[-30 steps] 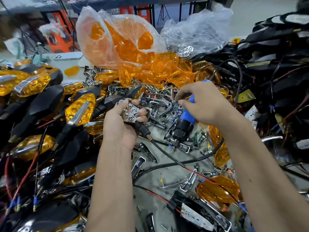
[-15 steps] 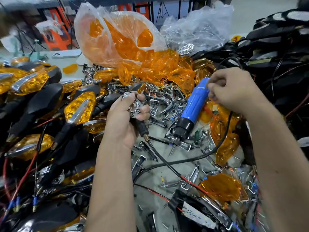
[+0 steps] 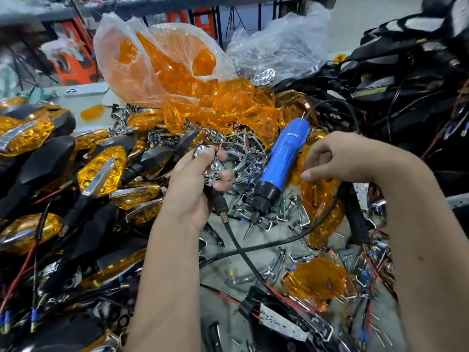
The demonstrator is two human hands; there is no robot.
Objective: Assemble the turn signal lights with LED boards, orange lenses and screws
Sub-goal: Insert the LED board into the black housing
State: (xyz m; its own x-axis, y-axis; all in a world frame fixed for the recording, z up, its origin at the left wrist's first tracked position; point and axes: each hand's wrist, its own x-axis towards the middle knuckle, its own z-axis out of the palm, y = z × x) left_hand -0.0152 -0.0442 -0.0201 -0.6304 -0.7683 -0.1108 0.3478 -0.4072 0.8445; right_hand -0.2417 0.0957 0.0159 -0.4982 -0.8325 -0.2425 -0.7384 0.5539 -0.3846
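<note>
Orange stools (image 3: pixel 72 68) beyond pale floor (image 3: pixel 375 24)

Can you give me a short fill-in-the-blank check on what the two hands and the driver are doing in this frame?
1. The left hand grips a chrome ____ housing.
2. The electric screwdriver has a ____ body.
3. The right hand is ____ the screwdriver, not gripping it.
4. The plastic bag behind holds ____ lenses.

Missing words: reflector; blue; beside; orange

Blue screwdriver (image 3: pixel 284 161) with black collar; honeycomb-patterned orange lenses (image 3: pixel 102 171); chrome reflector (image 3: pixel 212 168); black housings (image 3: pixel 45 161).
</note>
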